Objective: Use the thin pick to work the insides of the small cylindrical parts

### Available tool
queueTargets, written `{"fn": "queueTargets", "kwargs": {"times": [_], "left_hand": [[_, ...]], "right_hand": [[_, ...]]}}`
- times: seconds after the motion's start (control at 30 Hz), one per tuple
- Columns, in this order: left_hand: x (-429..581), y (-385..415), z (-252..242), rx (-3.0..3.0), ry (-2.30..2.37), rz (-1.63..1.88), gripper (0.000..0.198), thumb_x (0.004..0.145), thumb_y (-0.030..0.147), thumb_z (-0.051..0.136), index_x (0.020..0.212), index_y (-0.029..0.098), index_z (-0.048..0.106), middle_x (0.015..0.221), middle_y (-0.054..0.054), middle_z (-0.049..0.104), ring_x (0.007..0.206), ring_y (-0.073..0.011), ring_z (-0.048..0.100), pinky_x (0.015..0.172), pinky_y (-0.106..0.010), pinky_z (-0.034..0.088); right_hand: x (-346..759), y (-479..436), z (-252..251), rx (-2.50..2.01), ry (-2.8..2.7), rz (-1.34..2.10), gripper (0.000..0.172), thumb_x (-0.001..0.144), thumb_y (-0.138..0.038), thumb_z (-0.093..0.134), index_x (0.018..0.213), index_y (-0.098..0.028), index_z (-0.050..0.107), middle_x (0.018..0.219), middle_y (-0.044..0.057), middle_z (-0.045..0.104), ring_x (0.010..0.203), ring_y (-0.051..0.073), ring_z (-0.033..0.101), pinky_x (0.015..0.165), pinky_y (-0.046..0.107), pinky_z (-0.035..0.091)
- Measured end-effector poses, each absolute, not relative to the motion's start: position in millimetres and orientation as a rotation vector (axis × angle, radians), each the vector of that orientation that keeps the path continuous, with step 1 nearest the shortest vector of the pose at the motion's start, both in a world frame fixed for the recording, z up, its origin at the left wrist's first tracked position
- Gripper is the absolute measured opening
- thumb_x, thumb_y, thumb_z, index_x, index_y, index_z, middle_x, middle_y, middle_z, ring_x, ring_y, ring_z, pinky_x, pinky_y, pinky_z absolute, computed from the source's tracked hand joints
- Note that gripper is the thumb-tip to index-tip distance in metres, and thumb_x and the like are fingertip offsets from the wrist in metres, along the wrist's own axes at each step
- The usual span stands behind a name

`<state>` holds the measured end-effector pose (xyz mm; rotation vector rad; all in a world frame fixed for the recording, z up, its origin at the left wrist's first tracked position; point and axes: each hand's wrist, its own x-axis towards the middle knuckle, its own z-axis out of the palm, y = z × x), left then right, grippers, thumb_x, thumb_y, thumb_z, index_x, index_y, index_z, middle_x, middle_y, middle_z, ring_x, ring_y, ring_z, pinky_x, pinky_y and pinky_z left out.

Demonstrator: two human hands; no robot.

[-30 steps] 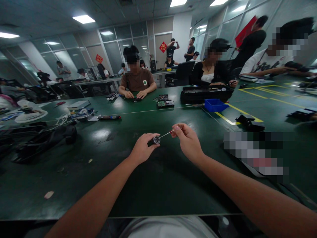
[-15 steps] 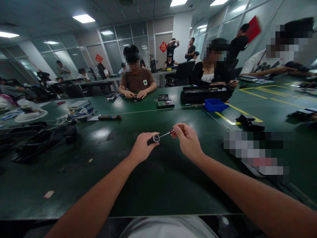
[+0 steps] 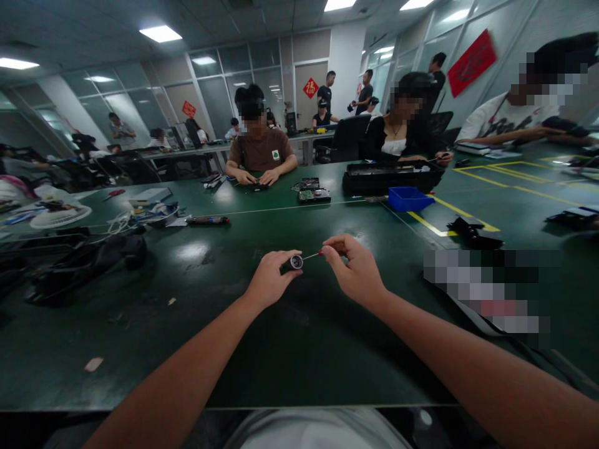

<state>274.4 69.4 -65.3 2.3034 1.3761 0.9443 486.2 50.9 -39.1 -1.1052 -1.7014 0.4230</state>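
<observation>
My left hand (image 3: pixel 271 277) grips a small dark cylindrical part (image 3: pixel 296 262) between thumb and fingers, its round, silvery-rimmed open end turned to the right and toward me. From the other side, my right hand (image 3: pixel 350 265) pinches the red handle of a thin screwdriver (image 3: pixel 312 255). The screwdriver's metal shaft points left, and its tip is at the round opening; how deep it reaches I cannot make out. Both hands are held over the green table (image 3: pixel 299 349).
A black power-tool-like object (image 3: pixel 206 220) and cables lie to the left. Circuit boards (image 3: pixel 314 193), a blue bin (image 3: pixel 409 199) and a long black casing (image 3: pixel 393 179) stand farther back. Black parts (image 3: pixel 473 232) lie at right. A co-worker (image 3: pixel 262 153) sits opposite.
My right hand has shifted slightly and its grip on the screwdriver has changed, with less of the shaft showing. My left hand still holds the cylindrical part, turned a little.
</observation>
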Motion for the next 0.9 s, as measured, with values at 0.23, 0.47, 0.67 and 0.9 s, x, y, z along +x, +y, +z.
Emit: {"fn": "queueTargets", "kwargs": {"times": [0.23, 0.47, 0.67, 0.9], "left_hand": [[274.0, 70.6, -66.3, 2.286, 1.403, 0.931, 0.041, 0.083, 0.018, 0.072, 0.123, 0.025, 0.064, 0.116, -0.004, 0.069, 0.109, -0.0228, 0.060, 0.100, -0.042, 0.044], [273.0, 72.1, -67.8, 2.289, 1.392, 0.923, 0.040, 0.084, 0.019, 0.071, 0.123, 0.025, 0.064, 0.118, -0.004, 0.068, 0.111, -0.0229, 0.060, 0.102, -0.043, 0.044], [271.6, 72.4, -69.5, 2.300, 1.366, 0.922, 0.040, 0.085, 0.020, 0.071, 0.124, 0.027, 0.064, 0.118, -0.004, 0.068, 0.111, -0.0228, 0.059, 0.102, -0.043, 0.044], [272.7, 72.4, -66.6, 2.249, 1.431, 0.970, 0.037, 0.085, 0.018, 0.069, 0.121, 0.024, 0.064, 0.118, -0.004, 0.068, 0.111, -0.0228, 0.060, 0.102, -0.042, 0.043]], "right_hand": [[486.7, 52.3, -40.9, -1.131, -1.773, 0.485, 0.021, 0.097, -0.037, 0.048, 0.090, -0.022, 0.061, 0.068, -0.001, 0.062, 0.063, 0.017, 0.060, 0.060, 0.030, 0.042], [486.5, 55.6, -43.6, -1.173, -1.762, 0.457, 0.018, 0.097, -0.030, 0.044, 0.104, -0.022, 0.059, 0.079, 0.002, 0.066, 0.063, 0.017, 0.058, 0.059, 0.030, 0.039], [487.5, 52.9, -43.2, -1.135, -1.785, 0.494, 0.028, 0.101, -0.036, 0.038, 0.093, -0.023, 0.061, 0.074, 0.001, 0.062, 0.065, 0.017, 0.057, 0.061, 0.031, 0.039], [481.9, 57.9, -47.2, -1.102, -1.538, 0.699, 0.018, 0.092, -0.038, 0.053, 0.097, -0.021, 0.059, 0.081, 0.004, 0.065, 0.071, 0.019, 0.060, 0.067, 0.034, 0.047]]}}
